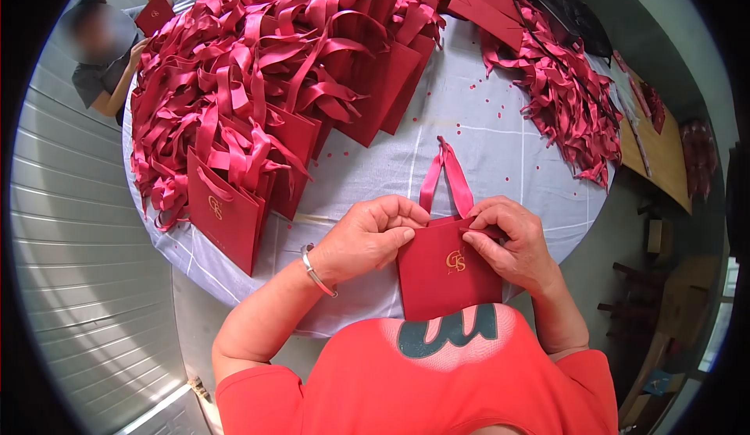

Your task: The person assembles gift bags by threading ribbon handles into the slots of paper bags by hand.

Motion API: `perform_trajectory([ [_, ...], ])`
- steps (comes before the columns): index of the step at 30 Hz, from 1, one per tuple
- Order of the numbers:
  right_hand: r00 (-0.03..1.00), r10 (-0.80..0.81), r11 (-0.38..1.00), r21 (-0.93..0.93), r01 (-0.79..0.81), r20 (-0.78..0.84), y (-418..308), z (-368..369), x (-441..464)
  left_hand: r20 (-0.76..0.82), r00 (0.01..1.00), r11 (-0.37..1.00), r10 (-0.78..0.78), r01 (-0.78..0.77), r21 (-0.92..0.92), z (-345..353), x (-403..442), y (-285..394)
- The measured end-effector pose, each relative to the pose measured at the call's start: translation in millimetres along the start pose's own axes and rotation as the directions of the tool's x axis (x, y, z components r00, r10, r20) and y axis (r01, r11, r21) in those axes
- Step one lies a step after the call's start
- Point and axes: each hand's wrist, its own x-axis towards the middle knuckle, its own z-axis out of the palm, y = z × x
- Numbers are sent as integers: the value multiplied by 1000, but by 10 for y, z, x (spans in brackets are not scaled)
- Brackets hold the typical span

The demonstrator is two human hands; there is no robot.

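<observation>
A small dark red paper bag with a gold logo stands upright at the table's near edge, against my red shirt. My left hand pinches the bag's top left edge, a silver bracelet on its wrist. My right hand is closed on the top right edge, thumb on the front face. Between my hands a pink ribbon handle rises from the bag, its loop lying away from me. To the left, a bag with the same logo stands in front of a large pile of ribboned bags.
A round table with a pale checked cloth bears small red dots. Pink ribbons lie heaped at the right, beside black plastic. Another person holds a red bag at the far left. A wooden table stands beyond, at the right.
</observation>
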Motion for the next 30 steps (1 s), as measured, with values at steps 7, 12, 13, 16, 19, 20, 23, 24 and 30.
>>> perform_trajectory([
  [7,999,30,997,76,-31,13,28,7,-16,121,992,989,-26,43,-142,-84,-5,-9],
  [12,998,62,995,75,-62,8,-74,21,0,22,993,957,119,-120,263,-45,8,-80],
  [13,999,-3,1000,-15,2,-52,-148,32,12,-10,991,932,134,-123,341,-41,4,-84],
  [16,957,-277,927,-285,242,-88,-340,8,100,-53,991,952,120,-100,291,-15,5,-89],
  [19,950,-311,913,-283,295,-11,-419,53,130,-83,991,952,104,-75,298,-4,7,-90],
  [20,949,-316,914,-261,310,19,-423,88,137,-80,991,952,105,-76,298,-2,6,-86],
  [23,941,-337,904,-268,333,35,-369,199,174,-82,990,960,111,-85,265,-2,2,-91],
  [24,941,-337,907,-255,336,41,-357,222,180,-84,989,953,125,-97,287,-7,4,-100],
  [30,962,-240,907,-322,271,132,-369,258,166,-83,988,951,133,-104,292,6,-8,-89],
])
